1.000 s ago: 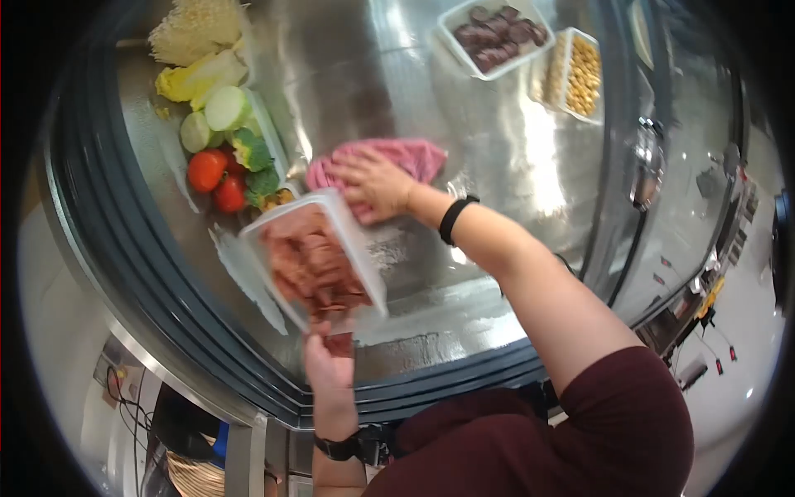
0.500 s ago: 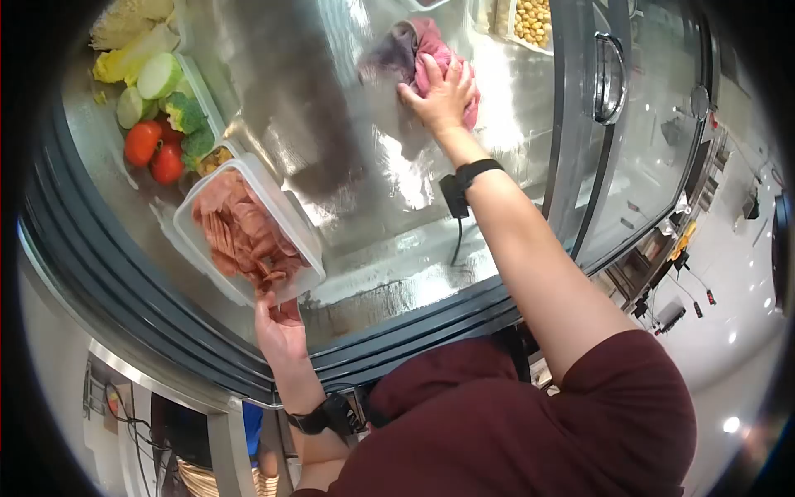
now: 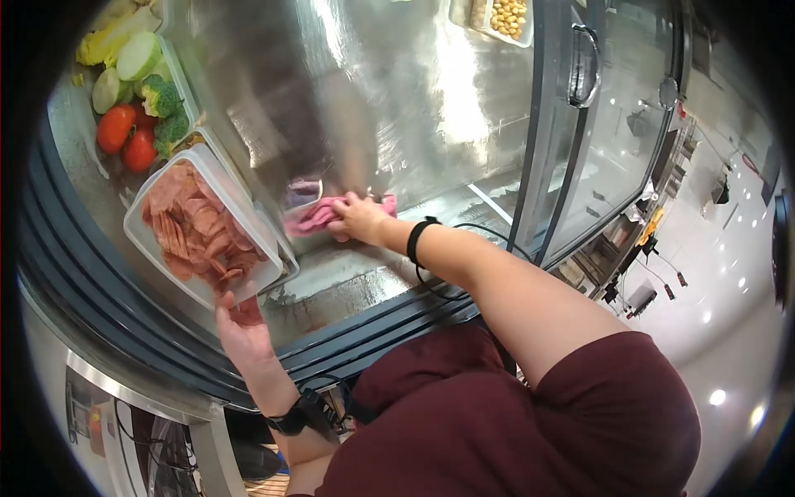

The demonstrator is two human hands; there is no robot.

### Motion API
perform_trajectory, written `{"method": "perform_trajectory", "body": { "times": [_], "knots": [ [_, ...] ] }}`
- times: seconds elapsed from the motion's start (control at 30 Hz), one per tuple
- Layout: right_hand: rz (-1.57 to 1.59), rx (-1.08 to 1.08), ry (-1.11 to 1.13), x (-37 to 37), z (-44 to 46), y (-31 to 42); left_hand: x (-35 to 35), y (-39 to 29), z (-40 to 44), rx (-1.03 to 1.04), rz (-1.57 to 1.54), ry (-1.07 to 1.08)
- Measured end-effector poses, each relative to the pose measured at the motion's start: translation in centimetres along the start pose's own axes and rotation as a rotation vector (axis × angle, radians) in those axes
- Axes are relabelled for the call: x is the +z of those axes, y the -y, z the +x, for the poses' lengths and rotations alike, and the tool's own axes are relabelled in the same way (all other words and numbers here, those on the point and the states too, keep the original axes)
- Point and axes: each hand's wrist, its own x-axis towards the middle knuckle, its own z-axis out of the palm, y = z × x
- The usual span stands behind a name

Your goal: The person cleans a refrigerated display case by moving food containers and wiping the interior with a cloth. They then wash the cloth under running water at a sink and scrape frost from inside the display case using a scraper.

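Note:
My left hand [image 3: 247,333] grips the near end of a clear plastic container [image 3: 273,248] filled with reddish-pink sliced meat [image 3: 195,219]. The container tilts toward me, and some of my fingers are hidden beneath it. To its right, my right hand [image 3: 363,220] presses a crumpled pink cloth [image 3: 313,217] against the metal surface, fingers bent over it. A greyish-purple part of the cloth shows at its far left end, close to the container's side.
Past the container lie tomatoes [image 3: 116,128], broccoli [image 3: 161,95] and pale cut vegetables [image 3: 138,55]. A tub of round yellowish pieces [image 3: 507,18] stands at the far right. A glass door with a metal handle [image 3: 585,66] borders the shiny metal floor [image 3: 397,108]. A black cable runs near my right wrist.
My right hand has swept the pink cloth from the far middle back toward me and left, near the container. My left hand stays at the container's end; the view has shifted slightly.

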Motion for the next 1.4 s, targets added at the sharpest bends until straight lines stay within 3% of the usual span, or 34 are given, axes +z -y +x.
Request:
{"method": "perform_trajectory", "body": {
  "times": [0.13,0.2,0.27,0.33,0.4,0.43,0.47,0.53,0.63,0.67,0.83,0.93,0.97,1.03,1.07,1.13,1.2,1.27,1.33,1.4],
  "knots": [
    [-0.010,0.355,0.056,-0.1,-4.2,-4.8,0.5,-0.3,-0.7,0.075,0.078,-0.022],
    [0.027,0.590,-0.002,-0.4,-7.2,-7.3,0.6,-0.5,-0.8,0.094,0.087,0.084],
    [0.092,1.050,-0.036,-1.6,-8.1,-9.4,0.2,-0.4,-0.9,0.098,0.093,0.121],
    [0.278,1.483,-0.460,-1.3,-8.3,-12.7,-0.2,-0.2,-0.5,0.085,0.103,0.099],
    [0.500,1.625,-0.649,-1.0,-8.1,-16.0,0.2,-0.1,-0.8,0.067,0.103,0.067],
    [0.677,1.535,-0.833,-0.6,-7.6,-17.5,0.4,-0.2,-1.0,0.062,0.101,0.050],
    [0.855,1.639,-0.824,-0.2,-7.0,-18.9,0.4,-0.3,-1.1,0.057,0.106,0.045],
    [0.830,1.806,-0.845,0.8,-5.3,-18.8,0.6,-0.5,-1.2,0.052,0.119,0.038],
    [0.727,2.044,-0.579,2.2,-2.6,-16.6,0.2,-0.5,-0.6,0.049,0.129,0.030],
    [0.799,2.029,-0.594,0.3,-1.9,-14.1,0.5,-0.5,-0.7,0.050,0.104,0.028],
    [0.555,1.866,-0.499,1.8,-1.0,-10.3,-0.1,-0.6,-0.2,0.036,0.007,0.126],
    [0.996,1.673,-0.967,1.6,-4.4,-13.4,0.2,-0.3,-0.6,0.041,0.020,0.099],
    [0.856,1.736,-1.028,0.7,-5.3,-14.9,0.3,-0.4,-0.7,0.042,0.040,0.069],
    [1.369,1.433,-1.337,-0.4,-6.4,-16.3,-0.4,-0.3,-0.4,0.051,0.055,0.096],
    [1.465,1.293,-1.377,-5.8,-7.0,-12.6,-0.6,-0.2,-0.4,0.047,0.071,0.111],
    [1.207,1.175,-1.397,-8.1,-5.7,-8.9,0.0,-0.1,-0.6,0.001,0.054,0.109],
    [1.487,0.927,-1.256,-4.5,-2.7,-8.7,0.5,0.0,-0.7,-0.007,0.057,0.102],
    [1.438,0.959,-1.220,-7.4,-1.4,-5.7,0.5,0.0,-0.8,0.030,0.076,0.074],
    [1.267,0.804,-1.344,-7.3,-1.2,-7.5,0.6,-0.3,-1.1,0.043,0.070,0.133],
    [0.965,0.957,-1.285,-7.1,-2.9,-10.3,0.2,-0.7,-1.3,0.063,0.086,0.144]
  ]
}}
